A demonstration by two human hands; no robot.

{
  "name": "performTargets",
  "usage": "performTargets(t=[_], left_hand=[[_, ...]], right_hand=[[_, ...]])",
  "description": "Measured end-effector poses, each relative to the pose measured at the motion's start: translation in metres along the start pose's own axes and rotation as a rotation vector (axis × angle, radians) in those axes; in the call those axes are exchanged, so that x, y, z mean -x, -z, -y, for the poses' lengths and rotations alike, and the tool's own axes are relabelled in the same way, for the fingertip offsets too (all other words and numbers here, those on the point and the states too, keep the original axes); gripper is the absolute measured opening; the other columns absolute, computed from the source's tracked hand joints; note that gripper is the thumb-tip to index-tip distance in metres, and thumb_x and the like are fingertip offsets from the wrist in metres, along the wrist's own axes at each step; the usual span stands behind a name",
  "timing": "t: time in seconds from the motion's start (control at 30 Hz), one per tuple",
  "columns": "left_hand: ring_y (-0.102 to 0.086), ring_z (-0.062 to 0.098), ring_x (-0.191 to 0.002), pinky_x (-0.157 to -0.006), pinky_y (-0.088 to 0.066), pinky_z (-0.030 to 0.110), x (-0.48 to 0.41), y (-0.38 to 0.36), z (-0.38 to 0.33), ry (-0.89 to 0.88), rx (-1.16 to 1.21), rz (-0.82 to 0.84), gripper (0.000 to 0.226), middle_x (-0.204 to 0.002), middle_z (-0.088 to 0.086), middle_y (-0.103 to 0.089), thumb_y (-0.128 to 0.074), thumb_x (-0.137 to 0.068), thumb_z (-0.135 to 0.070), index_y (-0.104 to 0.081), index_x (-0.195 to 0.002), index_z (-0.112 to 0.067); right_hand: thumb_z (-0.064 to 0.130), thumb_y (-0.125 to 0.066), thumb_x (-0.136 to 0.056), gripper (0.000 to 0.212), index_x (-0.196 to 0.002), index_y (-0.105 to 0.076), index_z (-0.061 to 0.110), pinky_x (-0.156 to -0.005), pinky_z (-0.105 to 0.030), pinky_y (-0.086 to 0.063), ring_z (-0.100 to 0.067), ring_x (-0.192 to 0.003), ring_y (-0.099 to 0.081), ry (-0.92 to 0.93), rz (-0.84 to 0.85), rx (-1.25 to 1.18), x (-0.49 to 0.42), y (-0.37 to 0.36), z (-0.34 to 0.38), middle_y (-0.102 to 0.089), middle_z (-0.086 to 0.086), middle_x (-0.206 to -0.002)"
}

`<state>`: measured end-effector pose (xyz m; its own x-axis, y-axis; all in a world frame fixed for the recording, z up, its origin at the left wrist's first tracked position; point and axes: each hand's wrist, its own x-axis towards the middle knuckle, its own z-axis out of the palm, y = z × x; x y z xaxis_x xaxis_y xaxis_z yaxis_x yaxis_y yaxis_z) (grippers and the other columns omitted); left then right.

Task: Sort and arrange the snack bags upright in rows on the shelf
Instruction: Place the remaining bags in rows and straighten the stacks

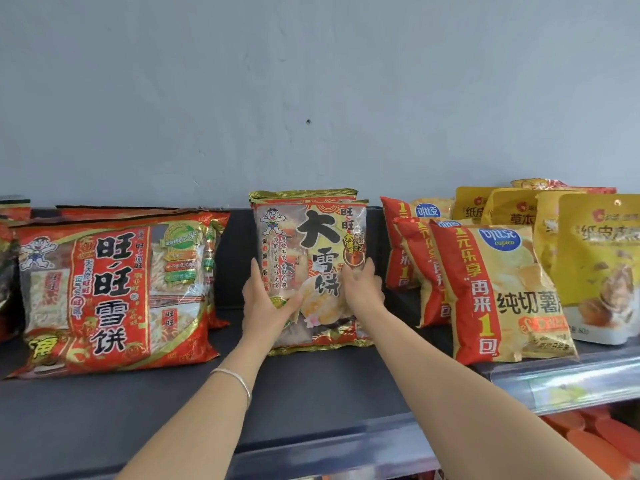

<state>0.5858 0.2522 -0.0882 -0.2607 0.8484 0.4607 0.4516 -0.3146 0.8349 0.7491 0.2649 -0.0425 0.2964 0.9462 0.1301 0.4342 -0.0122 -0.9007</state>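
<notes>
A tall rice cracker bag (313, 244) with big black characters stands upright in the middle of the dark shelf (311, 386). A second bag of the same kind (301, 194) stands right behind it. My left hand (265, 303) grips the front bag's lower left side, thumb across its face. My right hand (362, 289) grips its lower right side. A large red rice cracker bag (104, 292) stands to the left, with another behind it. Yellow and red chip bags (498, 292) stand in a row to the right.
Yellow nut bags (599, 265) stand at the far right, more behind them. A grey wall (311, 98) backs the shelf. The shelf's front rail (571, 386) carries price tags. Orange packages (595, 441) lie on the shelf below. A bag edge (8, 271) shows at far left.
</notes>
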Motion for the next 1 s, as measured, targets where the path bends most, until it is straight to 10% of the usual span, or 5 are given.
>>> performTargets(t=[0.17, 0.63, 1.0], left_hand=[[-0.032, 0.031, -0.132, -0.098, -0.037, 0.054, 0.016, 0.007, -0.034, -0.228, -0.430, -0.207, 0.087, -0.147, 0.011, -0.030, -0.065, -0.077, -0.056, -0.023, -0.146, -0.025], [-0.052, 0.025, -0.115, -0.092, -0.043, 0.045, 0.058, -0.033, -0.207, -0.662, -0.682, -0.174, 0.034, -0.124, 0.003, -0.058, -0.053, -0.092, -0.034, -0.058, -0.122, -0.020], [-0.056, 0.028, -0.107, -0.080, -0.044, 0.039, 0.190, -0.201, -0.331, -0.856, -0.543, 0.053, 0.024, -0.115, 0.003, -0.063, -0.056, -0.090, -0.031, -0.065, -0.110, -0.020]], right_hand=[[0.042, -0.039, -0.099, 0.066, -0.153, -0.007, 0.022, -0.105, -0.046, -0.036, -0.034, -0.136, -0.031, 0.203, -0.098, 0.180, 0.016, 0.019, 0.001, -0.022, -0.012, -0.153], [0.031, -0.045, -0.098, 0.041, -0.135, -0.047, 0.015, -0.094, -0.043, -0.042, -0.033, -0.125, -0.043, 0.835, -0.287, 0.582, 0.077, 0.182, 0.029, -0.048, -0.009, -0.135], [0.034, -0.045, -0.096, 0.038, -0.131, -0.052, 0.022, -0.103, -0.045, -0.031, -0.032, -0.129, -0.040, 0.592, -0.455, 0.841, 0.097, 0.420, -0.087, -0.050, -0.005, -0.137]])
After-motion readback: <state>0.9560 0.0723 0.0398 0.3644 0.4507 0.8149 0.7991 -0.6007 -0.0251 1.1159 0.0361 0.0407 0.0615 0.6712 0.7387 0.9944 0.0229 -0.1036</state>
